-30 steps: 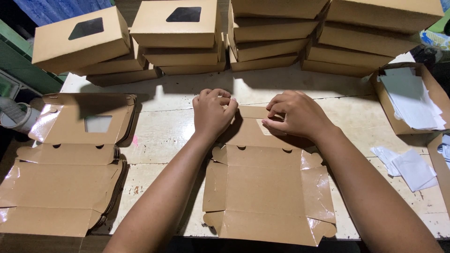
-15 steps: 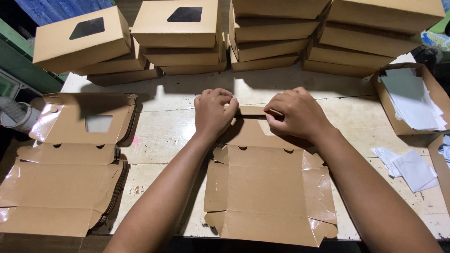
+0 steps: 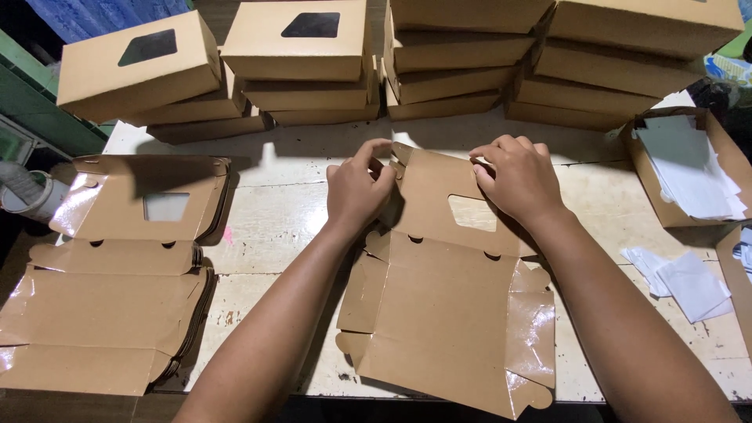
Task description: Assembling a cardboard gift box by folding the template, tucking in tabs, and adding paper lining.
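Observation:
A flat brown cardboard box blank (image 3: 446, 313) with a window cut-out lies on the table in front of me. My left hand (image 3: 359, 188) pinches the small flap at the far left corner of its lid panel. On the far right part of that panel rests my right hand (image 3: 517, 178), fingers curled over the edge. The lid panel is tilted up from the table.
A pile of flat box blanks (image 3: 110, 313) lies at the left. Finished windowed boxes (image 3: 305, 39) are stacked along the back of the pale table (image 3: 266, 196). An open box of white paper sheets (image 3: 689, 172) stands at the right, with loose sheets (image 3: 689, 282) near it.
Both hands have spread apart along the far edge. The lid panel, folded down under them before, now stands raised with its window showing.

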